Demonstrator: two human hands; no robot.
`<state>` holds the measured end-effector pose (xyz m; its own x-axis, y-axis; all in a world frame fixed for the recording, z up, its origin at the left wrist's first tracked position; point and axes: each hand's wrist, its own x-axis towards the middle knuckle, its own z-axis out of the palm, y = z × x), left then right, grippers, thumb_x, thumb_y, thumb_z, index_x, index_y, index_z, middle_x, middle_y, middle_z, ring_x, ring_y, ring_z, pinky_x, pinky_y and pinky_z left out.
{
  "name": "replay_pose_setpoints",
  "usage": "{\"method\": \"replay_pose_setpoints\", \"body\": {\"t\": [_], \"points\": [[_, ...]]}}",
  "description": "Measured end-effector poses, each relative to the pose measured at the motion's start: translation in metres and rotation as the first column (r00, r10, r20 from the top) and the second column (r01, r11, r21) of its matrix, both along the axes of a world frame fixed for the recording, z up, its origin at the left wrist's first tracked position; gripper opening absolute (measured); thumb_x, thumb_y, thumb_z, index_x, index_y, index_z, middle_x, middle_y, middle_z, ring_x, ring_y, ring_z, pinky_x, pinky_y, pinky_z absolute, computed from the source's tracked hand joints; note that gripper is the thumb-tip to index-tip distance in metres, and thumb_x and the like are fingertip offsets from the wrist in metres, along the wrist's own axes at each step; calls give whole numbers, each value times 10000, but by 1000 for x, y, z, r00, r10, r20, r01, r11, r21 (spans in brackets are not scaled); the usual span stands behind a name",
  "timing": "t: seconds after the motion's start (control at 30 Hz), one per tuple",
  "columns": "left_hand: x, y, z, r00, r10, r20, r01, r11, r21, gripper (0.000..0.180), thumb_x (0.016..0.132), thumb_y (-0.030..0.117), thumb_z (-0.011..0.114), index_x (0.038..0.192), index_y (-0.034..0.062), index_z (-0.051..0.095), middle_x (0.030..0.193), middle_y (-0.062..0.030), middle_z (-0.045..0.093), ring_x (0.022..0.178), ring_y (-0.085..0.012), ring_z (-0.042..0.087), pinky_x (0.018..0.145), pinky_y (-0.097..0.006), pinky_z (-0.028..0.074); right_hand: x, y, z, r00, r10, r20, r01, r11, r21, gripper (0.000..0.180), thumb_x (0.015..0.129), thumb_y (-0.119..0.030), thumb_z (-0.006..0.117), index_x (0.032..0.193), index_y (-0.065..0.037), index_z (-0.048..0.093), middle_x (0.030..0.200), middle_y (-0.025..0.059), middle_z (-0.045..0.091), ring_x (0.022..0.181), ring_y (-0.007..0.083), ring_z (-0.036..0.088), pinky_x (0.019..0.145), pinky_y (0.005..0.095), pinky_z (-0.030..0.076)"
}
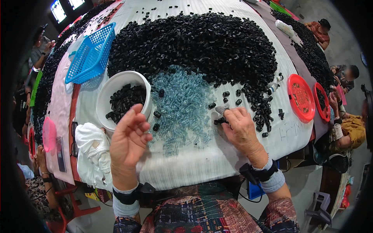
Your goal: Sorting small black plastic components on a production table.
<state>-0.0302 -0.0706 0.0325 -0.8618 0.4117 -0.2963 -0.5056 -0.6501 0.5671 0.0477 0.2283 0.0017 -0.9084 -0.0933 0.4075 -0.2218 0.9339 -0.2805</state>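
Left hand (128, 134) open beside white bowl (112, 87), right hand (239, 126) pinching small black part (220, 121) at fingertips

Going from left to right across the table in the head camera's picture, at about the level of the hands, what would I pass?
Pink disc → white cloth → left hand, raised by the white bowl → patch of clear blue springs → right hand pinching a small black part → red tray.
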Motion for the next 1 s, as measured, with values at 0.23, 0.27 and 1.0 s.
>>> {"method": "replay_pose_setpoints", "body": {"t": [0.23, 0.27, 1.0], "points": [[24, 28, -15, 980, -188, 64, 191, 981, -34, 222, 945, 134, 521, 1117, -4, 542, 871, -95, 637, 717, -159, 641, 555, -282, 563, 10, -5, 6, 988, 73, -136, -73, 997, 1, 211, 685, 29, 618, 885, -28, 585, 837, 83, 582, 851, 279, 554, 735, 376, 437], [26, 30, -17, 974, -211, 79, 215, 975, -50, 221, 944, 131, 522, 1116, -5, 542, 873, -98, 636, 718, -159, 641, 558, -284, 566, 12, -6, 10, 992, 79, -101, -83, 996, -29, 207, 680, 33, 616, 878, -23, 587, 830, 84, 582, 843, 281, 556, 738, 376, 440], [45, 63, -30, 914, -384, 130, 397, 914, -84, 230, 922, 153, 585, 1113, 28, 553, 947, -79, 627, 808, -152, 626, 640, -290, 541, -3, -3, -6, 999, 24, -45, -28, 994, -101, 294, 675, 68, 597, 954, -3, 540, 812, 135, 547, 775, 310, 538, 678, 390, 469]]}}
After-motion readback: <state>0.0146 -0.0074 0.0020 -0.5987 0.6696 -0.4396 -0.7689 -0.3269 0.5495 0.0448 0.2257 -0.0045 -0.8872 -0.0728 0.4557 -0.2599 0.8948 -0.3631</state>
